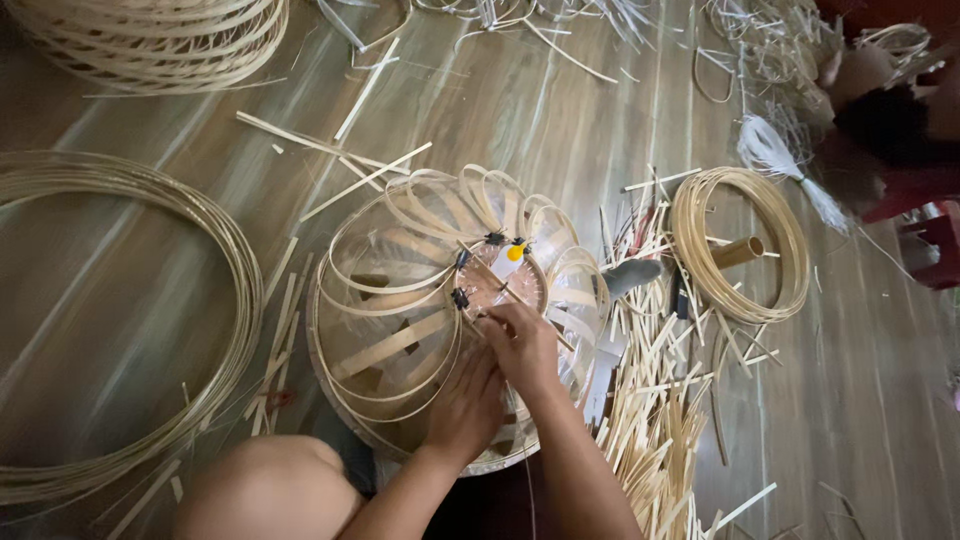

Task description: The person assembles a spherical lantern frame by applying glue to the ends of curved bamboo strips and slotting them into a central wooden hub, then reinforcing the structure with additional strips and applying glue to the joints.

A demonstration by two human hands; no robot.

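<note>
Wooden plank floor [560, 110] strewn with cut bamboo strips [655, 400]. One domed bamboo frame [400, 300] at centre, bearing three black clips [461, 298]. Left hand [465, 410] rests on its side, fingers curled; right hand [522, 345] pinches a strip at its top ring. Two strip coils: large [120, 320], small [740, 245].
</note>
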